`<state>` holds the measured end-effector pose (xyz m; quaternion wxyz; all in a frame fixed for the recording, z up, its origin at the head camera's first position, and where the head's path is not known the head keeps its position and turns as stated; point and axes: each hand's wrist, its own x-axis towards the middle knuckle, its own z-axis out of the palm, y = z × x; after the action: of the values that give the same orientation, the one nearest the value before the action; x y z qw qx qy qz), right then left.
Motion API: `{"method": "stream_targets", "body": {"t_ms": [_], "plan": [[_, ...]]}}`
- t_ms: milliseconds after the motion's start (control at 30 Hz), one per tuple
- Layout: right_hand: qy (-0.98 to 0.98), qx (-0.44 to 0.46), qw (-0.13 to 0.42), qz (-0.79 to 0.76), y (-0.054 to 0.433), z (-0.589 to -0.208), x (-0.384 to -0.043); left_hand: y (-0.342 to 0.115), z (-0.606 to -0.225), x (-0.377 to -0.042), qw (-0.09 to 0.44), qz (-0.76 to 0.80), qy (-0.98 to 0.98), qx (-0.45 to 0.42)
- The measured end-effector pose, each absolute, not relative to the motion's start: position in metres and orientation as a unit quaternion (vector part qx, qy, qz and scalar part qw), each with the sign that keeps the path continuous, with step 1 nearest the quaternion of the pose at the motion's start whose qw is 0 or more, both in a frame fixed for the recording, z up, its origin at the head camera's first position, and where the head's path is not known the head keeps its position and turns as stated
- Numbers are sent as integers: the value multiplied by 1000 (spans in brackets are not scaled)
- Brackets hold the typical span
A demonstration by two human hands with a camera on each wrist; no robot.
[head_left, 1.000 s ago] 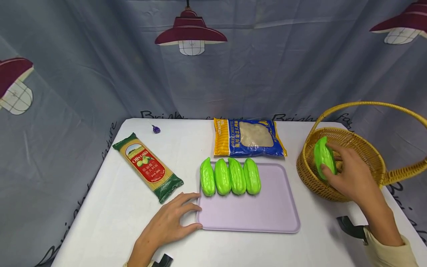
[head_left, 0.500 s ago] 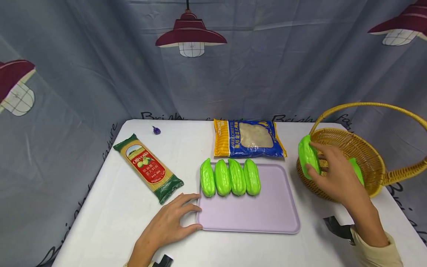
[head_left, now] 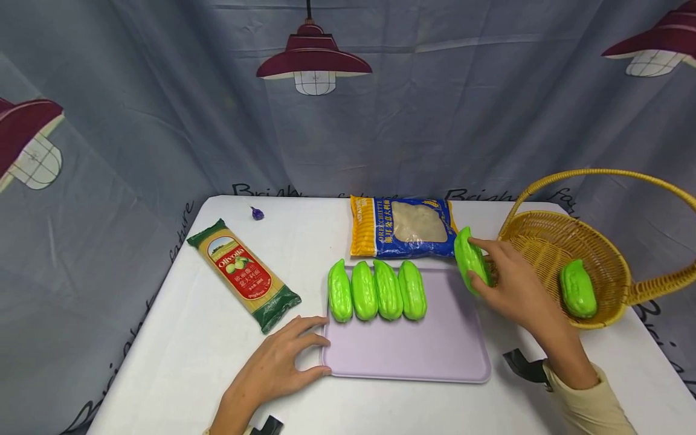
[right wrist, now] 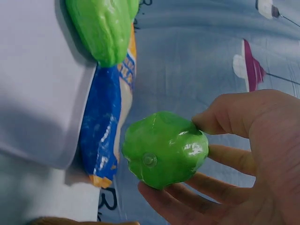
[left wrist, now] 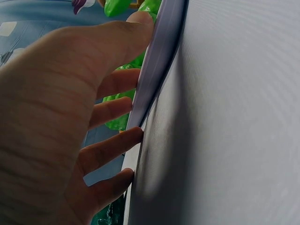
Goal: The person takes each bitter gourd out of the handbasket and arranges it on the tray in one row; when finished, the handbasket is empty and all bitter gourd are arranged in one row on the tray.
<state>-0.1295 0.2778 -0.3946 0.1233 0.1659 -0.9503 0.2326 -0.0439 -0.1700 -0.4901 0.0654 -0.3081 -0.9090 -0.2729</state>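
Observation:
My right hand (head_left: 519,293) holds a bright green ridged bitter melon (head_left: 470,261) between thumb and fingers, over the right back corner of the lilac tray (head_left: 408,353). In the right wrist view the end of this bitter melon (right wrist: 164,147) faces the camera. Several matching bitter melons (head_left: 387,291) lie side by side at the tray's back left. Another bitter melon (head_left: 578,290) sits inside the wicker basket (head_left: 535,241). At the tray's left rim, the spread fingertips and thumb of my left hand (head_left: 274,362) touch the edge; the left wrist view shows the fingers (left wrist: 112,152) along that rim.
Behind the tray lies a blue and yellow pasta bag (head_left: 405,226). A spaghetti packet (head_left: 241,272) rests at the left, with a small purple object (head_left: 257,213) farther back. The basket's tall handle (head_left: 603,173) arches up at the right. A grey curtain (head_left: 435,121) hangs behind the table.
My right hand has lifted the bitter melon out of the basket and carried it left to the tray's corner. The one left in the basket has come into view. My left hand has stayed put.

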Motion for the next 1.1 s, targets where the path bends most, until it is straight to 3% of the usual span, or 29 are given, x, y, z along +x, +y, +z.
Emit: {"method": "stream_targets", "body": {"t_ms": [500, 1100], "plan": [[-952, 177, 56, 243, 261, -406, -137, -170, -490, -44, 66, -271, -910, -307], [-954, 195, 11, 226, 243, -429, -136, -169, -489, -44, 61, -271, -911, -305]]}}
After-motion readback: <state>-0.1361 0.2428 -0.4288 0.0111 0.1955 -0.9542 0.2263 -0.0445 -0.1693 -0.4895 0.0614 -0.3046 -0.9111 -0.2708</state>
